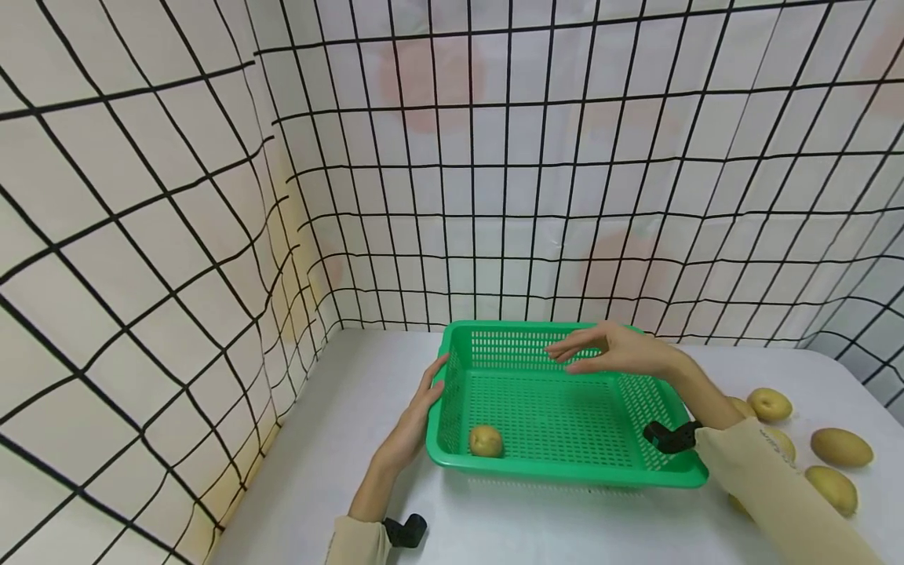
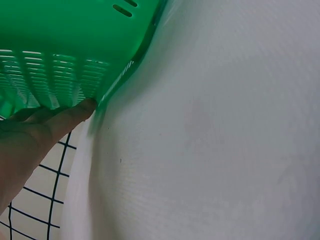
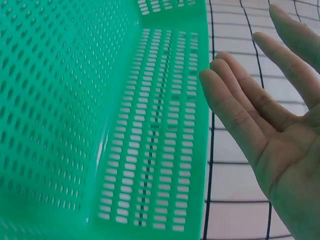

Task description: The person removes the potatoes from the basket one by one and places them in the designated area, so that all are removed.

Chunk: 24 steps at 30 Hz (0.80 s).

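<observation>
A green plastic basket [image 1: 558,469] with slotted walls stands on a white surface. One potato [image 1: 486,441] lies inside, in its near left corner. At the basket's left side, my left hand [image 1: 410,428] touches the rim and outer wall, fingers fairly straight; the left wrist view shows fingers [image 2: 75,116] against the green wall. Over the far right part of the basket hovers my right hand [image 1: 625,350], holding nothing. Its fingers [image 3: 240,112] are spread and loosely extended in the right wrist view, apart from the basket.
Several loose potatoes [image 1: 840,447] lie on the white table [image 1: 339,408] at the right, some partly hidden by the right sleeve [image 1: 770,486]. Black wire grid [image 1: 504,188] stands behind the basket and along both sides, with pale sheeting beyond it.
</observation>
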Tool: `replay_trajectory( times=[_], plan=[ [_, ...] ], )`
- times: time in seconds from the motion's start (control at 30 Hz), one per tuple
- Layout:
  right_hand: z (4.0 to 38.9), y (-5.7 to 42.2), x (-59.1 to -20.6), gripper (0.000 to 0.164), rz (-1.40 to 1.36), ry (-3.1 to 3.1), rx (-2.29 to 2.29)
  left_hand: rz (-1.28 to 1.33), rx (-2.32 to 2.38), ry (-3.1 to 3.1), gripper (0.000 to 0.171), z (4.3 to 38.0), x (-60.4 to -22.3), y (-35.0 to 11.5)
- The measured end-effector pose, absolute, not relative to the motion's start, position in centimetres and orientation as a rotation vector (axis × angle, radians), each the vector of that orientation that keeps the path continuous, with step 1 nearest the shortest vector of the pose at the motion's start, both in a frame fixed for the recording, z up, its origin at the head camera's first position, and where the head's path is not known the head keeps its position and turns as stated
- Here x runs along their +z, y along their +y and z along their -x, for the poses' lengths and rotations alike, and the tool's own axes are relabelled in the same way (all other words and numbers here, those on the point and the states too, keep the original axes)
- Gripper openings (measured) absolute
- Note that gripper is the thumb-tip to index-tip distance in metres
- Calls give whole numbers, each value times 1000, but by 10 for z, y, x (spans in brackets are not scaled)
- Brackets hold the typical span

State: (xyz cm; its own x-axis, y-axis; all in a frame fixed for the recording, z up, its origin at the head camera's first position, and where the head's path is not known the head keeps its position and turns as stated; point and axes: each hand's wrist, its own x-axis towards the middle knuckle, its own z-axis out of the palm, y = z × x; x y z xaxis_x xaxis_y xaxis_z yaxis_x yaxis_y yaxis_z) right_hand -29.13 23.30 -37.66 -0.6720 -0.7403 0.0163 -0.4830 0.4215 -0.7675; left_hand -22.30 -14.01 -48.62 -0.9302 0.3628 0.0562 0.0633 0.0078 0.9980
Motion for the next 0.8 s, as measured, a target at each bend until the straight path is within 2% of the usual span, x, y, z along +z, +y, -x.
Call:
replay_trajectory(
  times=[0.8],
  plan=[
    [302,172,-392,43,1125,2200,-1078,-432,2013,2071,52,222,-484,-141]
  ],
)
